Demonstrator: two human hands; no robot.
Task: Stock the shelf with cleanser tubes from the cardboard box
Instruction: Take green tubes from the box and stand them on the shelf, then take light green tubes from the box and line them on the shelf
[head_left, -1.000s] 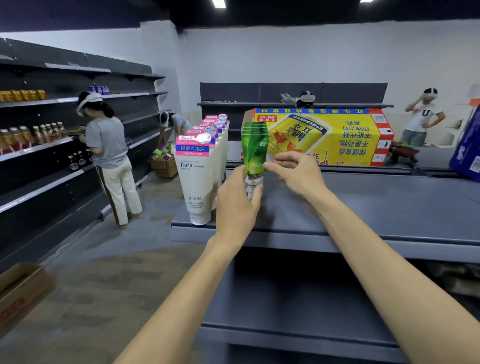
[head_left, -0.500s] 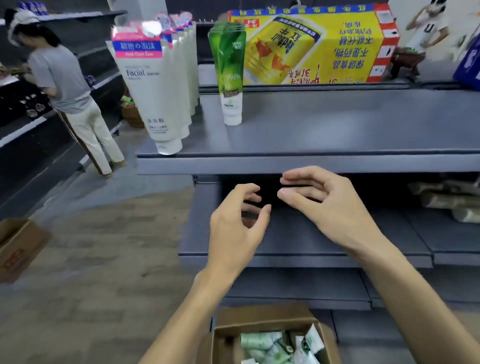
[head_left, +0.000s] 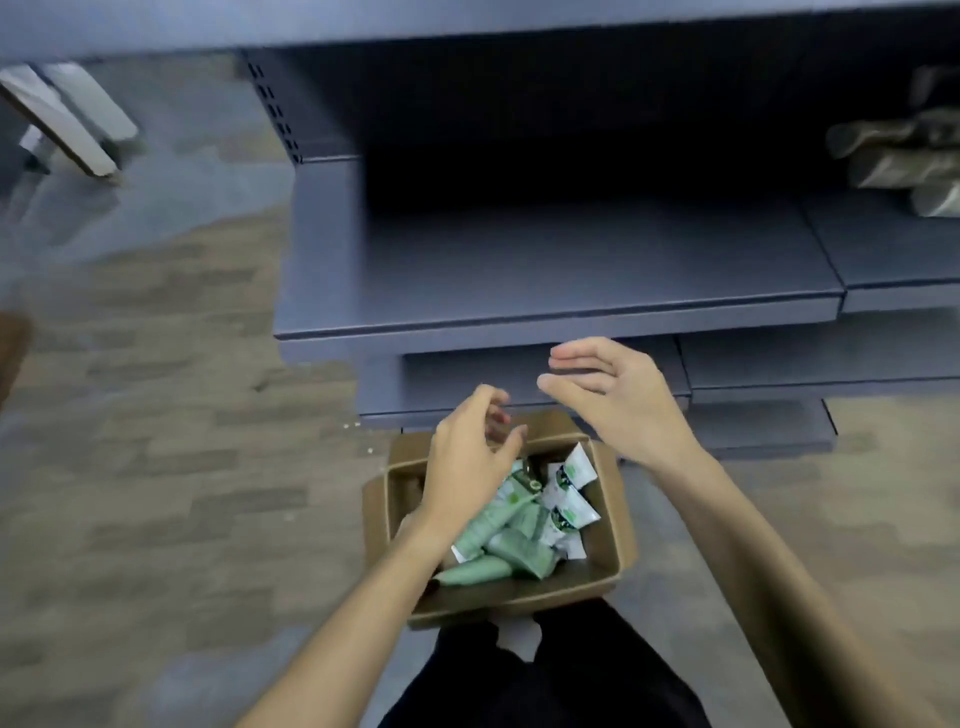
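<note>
Now my view has dropped from the stocked top shelf to the cardboard box (head_left: 605, 525) on the floor at six o'clock. My left hand (head_left: 467, 462) hovers loosely curled over its jumbled green-and-white cleanser tubes (head_left: 524, 530); my right hand (head_left: 618, 395) hangs relaxed at one o'clock, both holding nothing.

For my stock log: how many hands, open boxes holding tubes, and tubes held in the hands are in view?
Hands: 2, left hand and right hand
Cardboard box: 1
Tubes held in the hands: 0
Total: 3
</note>
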